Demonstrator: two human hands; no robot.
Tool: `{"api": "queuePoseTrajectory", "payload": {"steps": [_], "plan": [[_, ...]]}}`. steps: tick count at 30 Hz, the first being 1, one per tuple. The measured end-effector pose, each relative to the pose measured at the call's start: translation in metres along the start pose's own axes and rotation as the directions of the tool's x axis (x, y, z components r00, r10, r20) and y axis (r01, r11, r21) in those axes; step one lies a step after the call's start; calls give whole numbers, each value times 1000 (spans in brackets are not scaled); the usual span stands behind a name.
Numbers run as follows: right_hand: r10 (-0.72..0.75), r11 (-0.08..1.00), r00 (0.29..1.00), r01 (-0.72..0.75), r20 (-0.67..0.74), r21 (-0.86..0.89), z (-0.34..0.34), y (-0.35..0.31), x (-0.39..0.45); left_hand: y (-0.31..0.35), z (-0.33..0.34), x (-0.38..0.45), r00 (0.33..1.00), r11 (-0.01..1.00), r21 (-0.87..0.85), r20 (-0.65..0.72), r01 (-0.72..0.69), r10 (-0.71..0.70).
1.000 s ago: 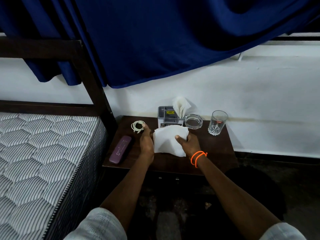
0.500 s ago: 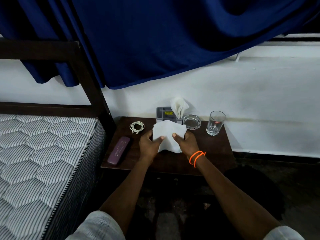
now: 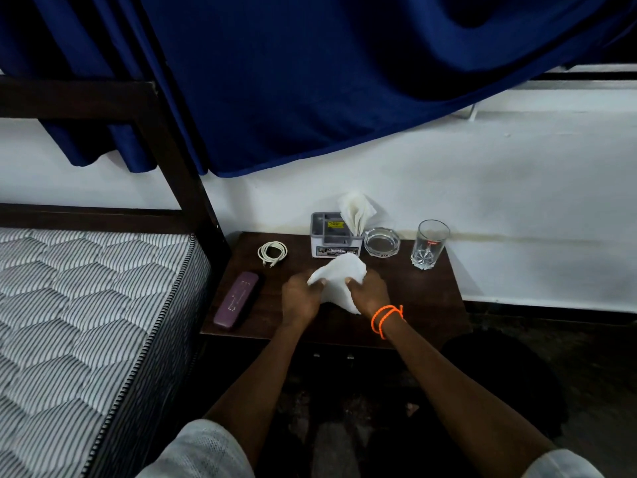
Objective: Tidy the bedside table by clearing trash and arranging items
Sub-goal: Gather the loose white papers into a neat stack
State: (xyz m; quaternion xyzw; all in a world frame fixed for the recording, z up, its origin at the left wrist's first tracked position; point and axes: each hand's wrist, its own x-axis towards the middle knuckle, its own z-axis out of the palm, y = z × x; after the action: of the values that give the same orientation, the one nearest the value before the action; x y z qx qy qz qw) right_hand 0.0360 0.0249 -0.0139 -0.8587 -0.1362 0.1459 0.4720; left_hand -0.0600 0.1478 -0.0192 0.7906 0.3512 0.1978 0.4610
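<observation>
Left hand [image 3: 300,298] and right hand [image 3: 368,290], seen from above, meet over the middle of the table [image 3: 424,298]. Both grip one white tissue [image 3: 339,281]: the left hand's fingers curl round its left edge, the right hand's thumb and fingers pinch its right side. The tissue bunches between the two hands, its upper part rising toward the back of the table and a lower corner hanging beside the right wrist. Whether the tissue touches the tabletop cannot be told. An orange band [image 3: 385,317] circles the right wrist. Both forearms reach in from the bottom of the view, each ending in a pale sleeve [image 3: 203,453].

Along the back edge of the table, from left to right: a coiled white cable [image 3: 272,252] near the back left corner; a grey holder [image 3: 335,235] with folded tissues [image 3: 356,210] standing up from its right compartment; a glass ashtray [image 3: 382,241] just beside the holder; and an upright glass [image 3: 429,243] toward the back right corner. The held tissue lies just in front of the holder. A purple case [image 3: 236,299] lies along the left edge, its long side running front to back.

A mattress [image 3: 86,305] with a striped quilted cover adjoins the left side of the table, with a dark bed frame [image 3: 179,160] rising at its corner. A blue curtain [image 3: 310,70] hangs above, against a white wall [image 3: 482,188].
</observation>
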Motion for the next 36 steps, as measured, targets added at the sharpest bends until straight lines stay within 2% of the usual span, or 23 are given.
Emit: {"api": "queuePoseTrajectory", "payload": {"steps": [3, 5, 8, 13, 18, 22, 26, 29, 32, 36], "plan": [[-47, 999, 996, 47, -70, -4, 0, -4, -1, 3, 0, -2, 996, 998, 9, -59, -70, 70], [-55, 996, 998, 55, 2, -65, 1, -4, -3, 3, 0, -2, 1000, 1000, 6, -9, 0, 1], [0, 988, 993, 18, 115, -153, 5, 2, -7, 0, 0, -1, 991, 990, 98, 80, 98, -106], [-30, 987, 1000, 30, 6, -158, -1, -2, -13, -10, -6, 0, 988, 986, 121, 96, 111, -123], [-73, 985, 997, 68, -28, -156, -9, -2, -16, -7, -7, -3, 993, 994, 87, 92, 71, -79], [-67, 984, 997, 58, -43, -170, -13, -6, -16, 2, -12, 0, 997, 989, 140, 55, 49, -57], [-95, 974, 995, 97, 19, -203, -23, -22, -12, 8, -27, 6, 997, 981, 192, 58, 32, -43], [-105, 953, 982, 145, 160, -265, -27, -35, -5, 16, -39, 14, 997, 987, 158, 55, 36, -45], [-83, 969, 968, 134, 235, -210, -30, -51, 0, 31, -47, 22, 996, 990, 139, 72, 34, -44], [-130, 987, 974, 145, 184, -74, -31, -77, 7, 54, -49, 32, 995, 990, 128, 91, -50, 38]]}}
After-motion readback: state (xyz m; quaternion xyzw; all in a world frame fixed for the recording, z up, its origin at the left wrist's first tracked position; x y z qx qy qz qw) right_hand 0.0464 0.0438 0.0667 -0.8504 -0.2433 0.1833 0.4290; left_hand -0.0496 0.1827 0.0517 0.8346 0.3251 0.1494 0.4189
